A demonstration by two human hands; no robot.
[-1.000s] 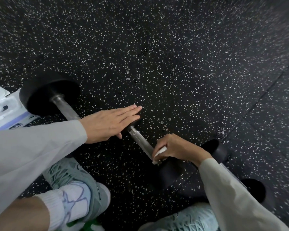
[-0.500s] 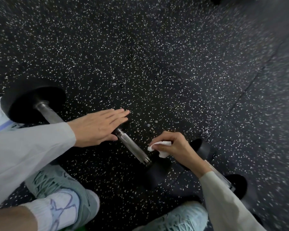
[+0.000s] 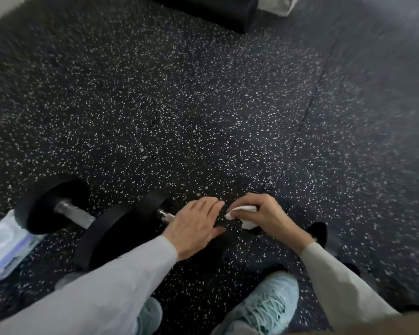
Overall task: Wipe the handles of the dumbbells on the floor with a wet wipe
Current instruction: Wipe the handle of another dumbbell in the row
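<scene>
Two black dumbbells lie on the speckled floor at the lower left. The left dumbbell (image 3: 102, 238) shows its bare steel handle (image 3: 73, 212). The second dumbbell (image 3: 153, 209) lies just right of it, and only a short piece of its handle (image 3: 166, 216) shows. My left hand (image 3: 196, 226) lies over the rest of that handle with straight fingers. My right hand (image 3: 269, 218) is just right of the left hand and grips a crumpled white wet wipe (image 3: 242, 213). Behind my right wrist a third dumbbell's head (image 3: 318, 233) shows.
A white and purple wipe packet (image 3: 3, 247) lies at the left edge beside the left dumbbell. My light blue shoe (image 3: 264, 308) stands below the hands. A large black object (image 3: 203, 8) sits at the top. The rubber floor has a seam (image 3: 307, 112) running diagonally.
My left hand has slid right along the second dumbbell's handle and now covers it. My right hand has lifted the wipe off the handle's end. The view has tilted upward.
</scene>
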